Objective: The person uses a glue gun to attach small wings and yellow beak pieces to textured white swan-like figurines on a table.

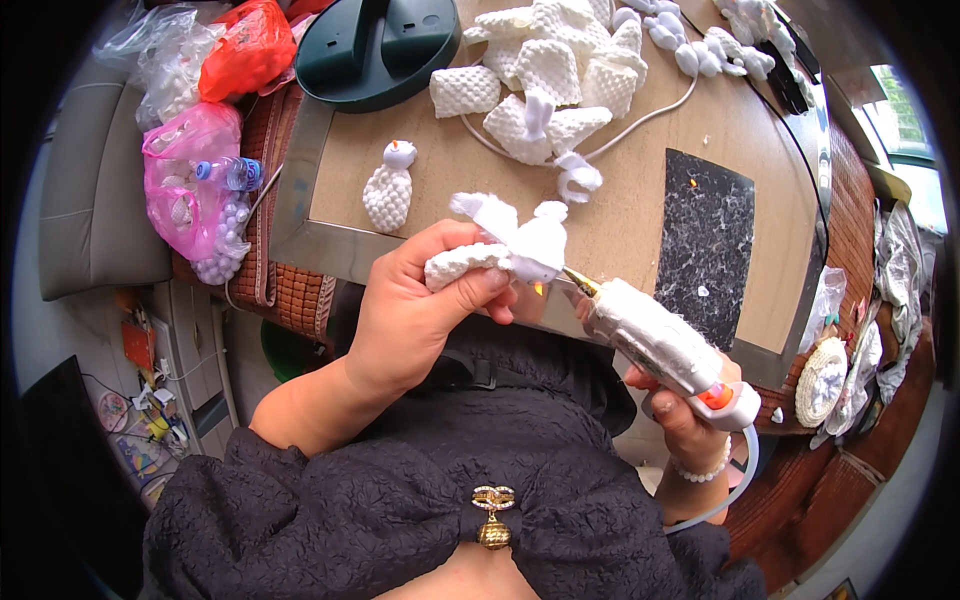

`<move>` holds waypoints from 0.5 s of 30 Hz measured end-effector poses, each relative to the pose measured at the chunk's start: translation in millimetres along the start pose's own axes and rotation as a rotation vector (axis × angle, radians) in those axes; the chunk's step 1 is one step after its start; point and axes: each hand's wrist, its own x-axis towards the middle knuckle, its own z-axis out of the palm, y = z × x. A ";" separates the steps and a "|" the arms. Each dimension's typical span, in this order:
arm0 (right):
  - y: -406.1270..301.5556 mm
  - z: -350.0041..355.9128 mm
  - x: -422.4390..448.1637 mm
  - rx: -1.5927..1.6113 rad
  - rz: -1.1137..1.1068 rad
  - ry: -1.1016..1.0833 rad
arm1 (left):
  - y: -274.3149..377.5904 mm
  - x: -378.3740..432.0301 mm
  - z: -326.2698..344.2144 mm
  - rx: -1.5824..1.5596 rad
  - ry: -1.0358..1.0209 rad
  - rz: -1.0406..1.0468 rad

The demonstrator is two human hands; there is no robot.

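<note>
My left hand (412,307) pinches a small white plush snowman figure (538,251) above the table's near edge. It has a smooth head with an orange nose, fuzzy white pieces and a body of knobbly fabric (465,264). A white hot glue gun (652,337) lies in the grip of my right hand (682,420). Its brass nozzle (581,281) points at the snowman's head, touching or very close to it. From the gun's rear curves a pale cord or glue stick (752,472); which one, I cannot tell. Another snowman (388,187) lies on the table, left of centre.
Knobbly white fabric pieces (547,71) are heaped at the back, beside a dark green round tray (379,52). A black marbled mat (705,247) lies at right. Cables cross the tabletop (630,187). Plastic bags (191,180) and a bottle (229,173) sit left.
</note>
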 end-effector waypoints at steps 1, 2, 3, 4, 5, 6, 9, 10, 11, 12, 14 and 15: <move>1.9 0.7 -0.6 -0.001 -0.018 0.011 | 0.6 0.1 0.9 -0.012 0.013 -0.013; 2.9 1.3 -0.9 -0.001 -0.037 0.021 | 0.9 0.1 1.4 -0.023 0.027 -0.026; 3.2 1.5 -0.9 -0.001 -0.036 0.022 | 1.3 0.2 1.0 -0.023 0.027 -0.027; 3.4 1.8 -0.7 0.006 -0.039 0.022 | 1.8 0.3 0.1 -0.029 0.012 -0.045; 3.4 2.2 -0.7 0.009 -0.040 0.023 | 2.2 0.5 -0.7 -0.036 -0.002 -0.064; 3.4 2.8 -0.4 0.013 -0.041 0.023 | 1.6 0.5 -2.0 -0.035 -0.002 -0.065; 2.2 3.5 -0.3 0.014 -0.034 0.033 | -0.3 0.2 -3.7 -0.102 -0.012 -0.111; 2.1 2.9 -0.6 0.006 -0.021 0.019 | 0.7 0.1 -2.5 -0.136 -0.004 -0.127; 2.0 2.6 -0.8 -0.001 -0.008 0.006 | 1.4 -0.1 -1.8 -0.169 0.005 -0.144; 1.5 2.2 -0.8 -0.001 -0.006 0.007 | 1.6 0.2 -1.6 -0.169 0.004 -0.146; 0.8 1.8 -1.0 -0.004 0.001 -0.008 | 2.0 1.1 -1.8 -0.221 -0.018 -0.187; 1.7 0.6 -2.2 -0.003 0.003 -0.008 | 2.0 1.4 -2.3 -0.221 -0.017 -0.188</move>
